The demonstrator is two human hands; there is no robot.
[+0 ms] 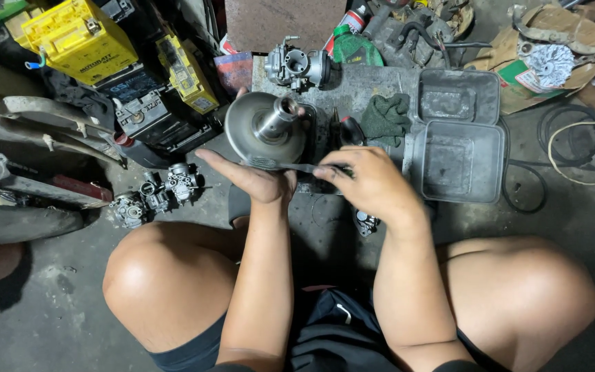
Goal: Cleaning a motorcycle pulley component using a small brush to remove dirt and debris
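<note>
My left hand (253,176) cradles a round metal pulley disc (264,127) with a central hub sleeve, tilted up toward me. My right hand (370,182) pinches a thin flat metal tool (297,167) whose tip lies against the disc's lower rim, beside my left fingers. Both hands work above a grimy metal slab (359,86) on the floor, between my bare knees.
A carburettor (297,65) stands at the slab's far edge, a dark green rag (385,117) beside two grey metal trays (459,134). Several small carburettors (156,196) lie left on the concrete. Yellow batteries (80,38), cables (580,141) and scrap crowd the back.
</note>
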